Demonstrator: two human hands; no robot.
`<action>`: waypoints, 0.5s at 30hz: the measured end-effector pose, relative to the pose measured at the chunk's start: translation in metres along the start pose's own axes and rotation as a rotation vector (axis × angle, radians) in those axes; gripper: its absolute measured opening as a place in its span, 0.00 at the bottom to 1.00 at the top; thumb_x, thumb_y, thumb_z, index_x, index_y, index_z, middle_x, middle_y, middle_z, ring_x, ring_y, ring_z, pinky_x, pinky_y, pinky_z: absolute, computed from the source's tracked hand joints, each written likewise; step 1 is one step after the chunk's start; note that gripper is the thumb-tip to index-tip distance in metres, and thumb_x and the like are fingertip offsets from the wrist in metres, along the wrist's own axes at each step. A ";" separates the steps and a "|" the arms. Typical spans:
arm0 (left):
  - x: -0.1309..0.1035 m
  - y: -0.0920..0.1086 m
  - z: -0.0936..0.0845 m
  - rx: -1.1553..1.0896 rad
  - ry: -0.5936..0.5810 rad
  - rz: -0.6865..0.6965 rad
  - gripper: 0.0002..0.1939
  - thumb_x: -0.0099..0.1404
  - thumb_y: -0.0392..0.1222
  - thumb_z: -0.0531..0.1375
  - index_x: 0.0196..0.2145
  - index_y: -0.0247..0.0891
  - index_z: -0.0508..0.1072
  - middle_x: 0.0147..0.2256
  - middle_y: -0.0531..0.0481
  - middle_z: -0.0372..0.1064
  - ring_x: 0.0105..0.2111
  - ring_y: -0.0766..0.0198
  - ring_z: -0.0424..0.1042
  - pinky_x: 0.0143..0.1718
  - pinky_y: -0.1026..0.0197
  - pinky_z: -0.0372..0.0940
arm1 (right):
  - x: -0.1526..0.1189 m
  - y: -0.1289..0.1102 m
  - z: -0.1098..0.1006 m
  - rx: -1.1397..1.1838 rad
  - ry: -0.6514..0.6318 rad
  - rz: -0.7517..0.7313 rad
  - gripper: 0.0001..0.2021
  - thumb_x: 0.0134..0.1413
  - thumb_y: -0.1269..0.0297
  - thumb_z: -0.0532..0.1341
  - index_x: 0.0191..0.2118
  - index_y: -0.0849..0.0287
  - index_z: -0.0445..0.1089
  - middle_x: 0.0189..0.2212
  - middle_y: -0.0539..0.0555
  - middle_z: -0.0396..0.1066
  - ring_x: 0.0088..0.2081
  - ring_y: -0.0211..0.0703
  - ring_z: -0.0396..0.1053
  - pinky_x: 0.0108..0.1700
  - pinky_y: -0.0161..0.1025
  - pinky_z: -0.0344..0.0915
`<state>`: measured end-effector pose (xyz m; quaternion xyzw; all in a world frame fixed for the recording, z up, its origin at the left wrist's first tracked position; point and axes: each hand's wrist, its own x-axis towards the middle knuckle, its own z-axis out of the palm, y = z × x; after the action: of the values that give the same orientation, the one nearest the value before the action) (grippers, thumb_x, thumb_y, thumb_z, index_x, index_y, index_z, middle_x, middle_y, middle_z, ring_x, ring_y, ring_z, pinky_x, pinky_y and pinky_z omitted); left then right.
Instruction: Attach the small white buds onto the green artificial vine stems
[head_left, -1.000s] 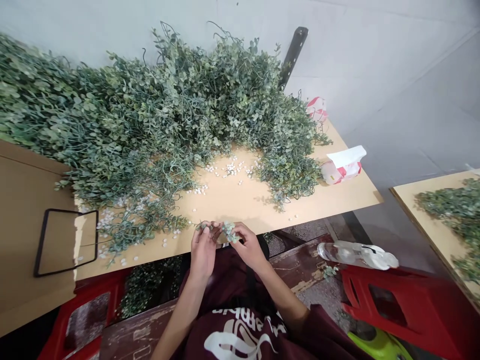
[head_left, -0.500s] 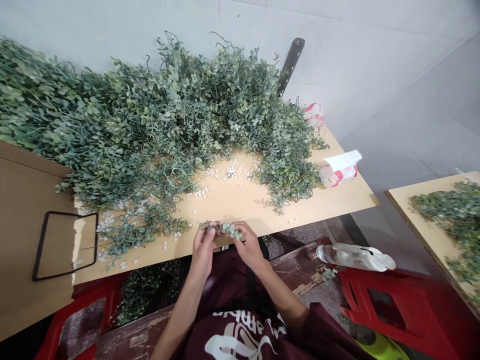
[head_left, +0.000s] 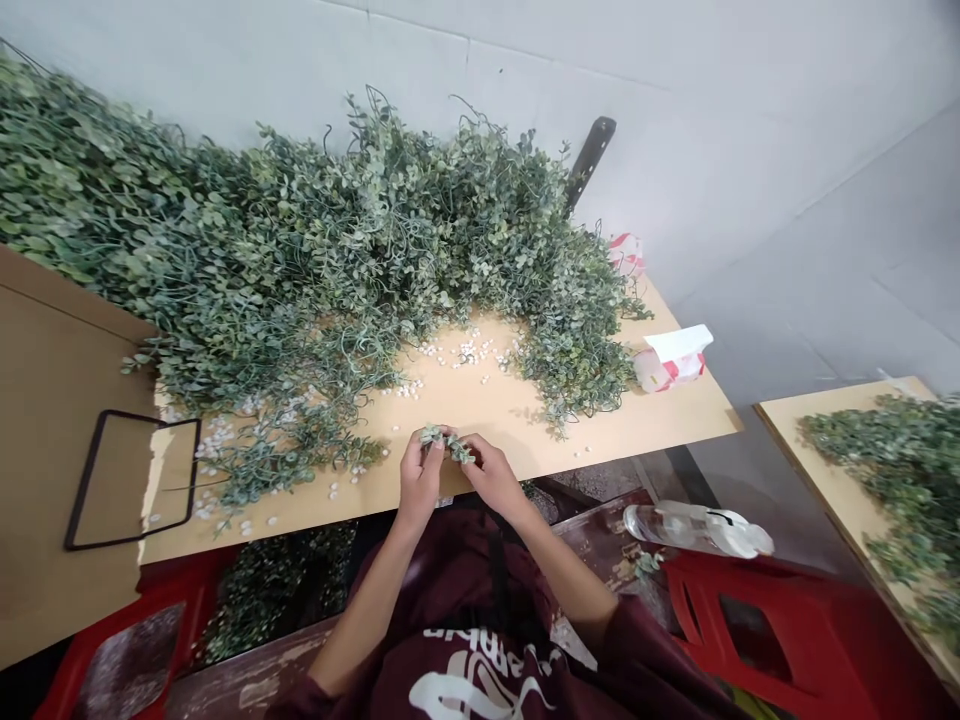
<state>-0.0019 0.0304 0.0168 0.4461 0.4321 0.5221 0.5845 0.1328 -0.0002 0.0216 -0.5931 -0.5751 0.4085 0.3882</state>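
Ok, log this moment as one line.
left hand: holding leafy sprig | right hand: holding same sprig | table: heaped foliage beyond hands, loose white pieces

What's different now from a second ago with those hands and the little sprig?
The left hand has moved toward the right hand, narrowing the gap between them, and both sit slightly farther forward over the table. Both still hold the leafy sprig; nothing was visibly let go. The foliage pile and red-and-white packet stayed put; only the camera's view shifted.

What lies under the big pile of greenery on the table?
Tabletop and small white pieces show along the front edge of the pile of greenery; what is beneath it is covered.
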 end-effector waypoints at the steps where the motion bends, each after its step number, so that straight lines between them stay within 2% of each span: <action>1: 0.002 -0.001 -0.002 0.013 0.013 0.005 0.15 0.65 0.52 0.59 0.42 0.38 0.73 0.42 0.45 0.73 0.43 0.59 0.73 0.47 0.59 0.67 | 0.004 -0.003 -0.003 -0.030 -0.038 -0.022 0.10 0.58 0.68 0.54 0.44 0.57 0.69 0.32 0.49 0.70 0.31 0.39 0.65 0.35 0.34 0.62; 5: 0.009 -0.005 -0.011 0.043 0.051 0.029 0.15 0.67 0.52 0.56 0.43 0.39 0.72 0.40 0.46 0.72 0.40 0.61 0.72 0.43 0.61 0.66 | 0.016 -0.013 -0.013 -0.119 -0.144 -0.093 0.12 0.60 0.65 0.55 0.48 0.56 0.69 0.33 0.50 0.72 0.32 0.40 0.68 0.36 0.34 0.64; 10: 0.013 -0.011 -0.022 0.072 0.042 0.012 0.14 0.68 0.52 0.56 0.43 0.40 0.72 0.41 0.47 0.71 0.44 0.60 0.70 0.48 0.61 0.63 | 0.036 -0.014 -0.030 -0.123 -0.365 -0.130 0.18 0.59 0.64 0.59 0.55 0.55 0.66 0.36 0.51 0.74 0.33 0.39 0.71 0.36 0.34 0.67; 12: 0.013 -0.014 -0.024 0.094 0.042 0.006 0.14 0.67 0.52 0.56 0.43 0.41 0.71 0.40 0.48 0.70 0.43 0.60 0.69 0.47 0.61 0.62 | 0.053 -0.010 -0.043 -0.150 -0.293 -0.085 0.20 0.59 0.65 0.58 0.57 0.56 0.64 0.37 0.52 0.74 0.31 0.38 0.70 0.35 0.35 0.67; 15: 0.013 -0.017 -0.026 0.102 0.019 0.027 0.12 0.68 0.51 0.55 0.41 0.41 0.70 0.36 0.49 0.67 0.38 0.61 0.67 0.43 0.62 0.62 | 0.083 -0.003 -0.065 -0.314 0.015 -0.009 0.16 0.60 0.66 0.54 0.53 0.58 0.67 0.34 0.53 0.72 0.29 0.38 0.68 0.34 0.35 0.66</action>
<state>-0.0222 0.0443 -0.0060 0.4763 0.4577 0.5116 0.5495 0.1928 0.0836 0.0454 -0.6469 -0.6316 0.3075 0.2968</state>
